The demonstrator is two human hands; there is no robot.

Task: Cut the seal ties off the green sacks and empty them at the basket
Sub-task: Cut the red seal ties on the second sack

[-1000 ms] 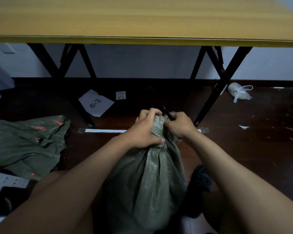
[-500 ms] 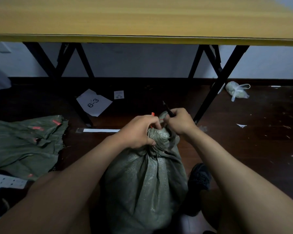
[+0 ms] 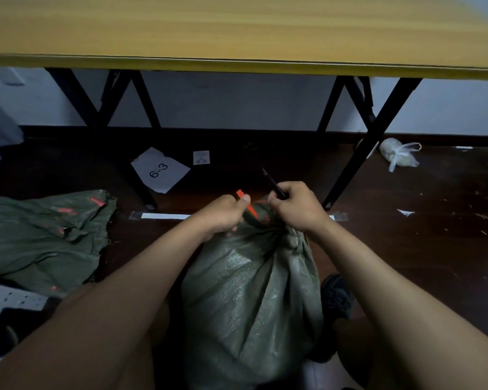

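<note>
A full green sack (image 3: pixel 251 299) stands upright on the floor between my knees, its neck gathered at the top. My left hand (image 3: pixel 223 215) pinches a red seal tie (image 3: pixel 247 204) that sticks up from the neck. My right hand (image 3: pixel 296 209) grips a dark, thin cutting tool (image 3: pixel 273 184) whose tip points up and away from the sack, and its lower fingers rest on the gathered neck. The knot under both hands is mostly hidden.
Several flat green sacks (image 3: pixel 43 237) with red ties lie on the floor at left. A yellow table (image 3: pixel 237 32) on black legs (image 3: pixel 361 153) spans the view ahead. A paper marked 6-3 (image 3: pixel 159 170) and a white plastic bag (image 3: pixel 397 154) lie on the dark floor.
My left hand has slid off the sack's neck and pulled the red tie up into view. My right hand has shifted slightly right with the tool.
</note>
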